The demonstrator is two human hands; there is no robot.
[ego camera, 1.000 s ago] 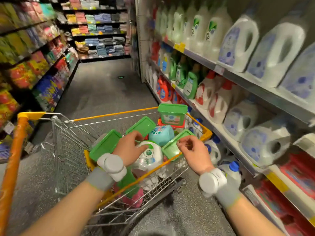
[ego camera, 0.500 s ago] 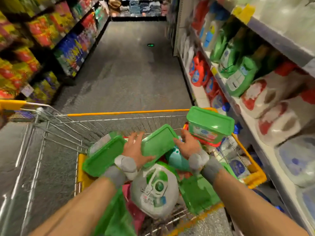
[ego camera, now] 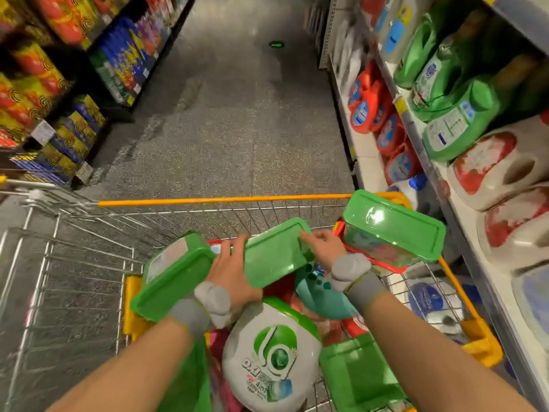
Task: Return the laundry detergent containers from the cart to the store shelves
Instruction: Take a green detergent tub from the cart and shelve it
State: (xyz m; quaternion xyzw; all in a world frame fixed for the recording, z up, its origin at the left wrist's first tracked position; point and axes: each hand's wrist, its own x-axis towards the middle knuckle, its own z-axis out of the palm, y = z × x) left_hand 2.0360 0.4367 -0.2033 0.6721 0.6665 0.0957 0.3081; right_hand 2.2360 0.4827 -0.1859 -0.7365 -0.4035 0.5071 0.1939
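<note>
Both hands are on one green-lidded tub [ego camera: 276, 252] in the middle of the cart [ego camera: 225, 200], one at each short end. Left hand [ego camera: 230, 272]: fingers hooked over the tub's left end, palm against its side, so the grip holds the tub. Right hand [ego camera: 323, 248]: fingertips pinch the lid's right corner, the rest of the hand hidden behind the tub. A two-ended hold suits a wide, flat box that one hand would likely not span; the tub sits tilted, right end high, probably partway out of the pile.

Load around it is crowded. A second green tub [ego camera: 172, 278] lies touching the left hand, slanted against the cart's left side. A third tub [ego camera: 392, 230] perches at the far right corner of the cart, on top of something red, overhanging the rim towards the shelves. Just below the held tub: a teal pouch [ego camera: 318, 295] and a white round pod container [ego camera: 270, 355] with a green logo. Another green lid [ego camera: 356, 373] lies at the near right.

Shelves [ego camera: 421, 150] run along the right, stocked with green, red and white jugs. The perched corner tub stands between the held tub and the shelves; I judge a low sideways swing could knock it, so lifting clear first looks wise. No open slot for tubs shows in this view.
</note>
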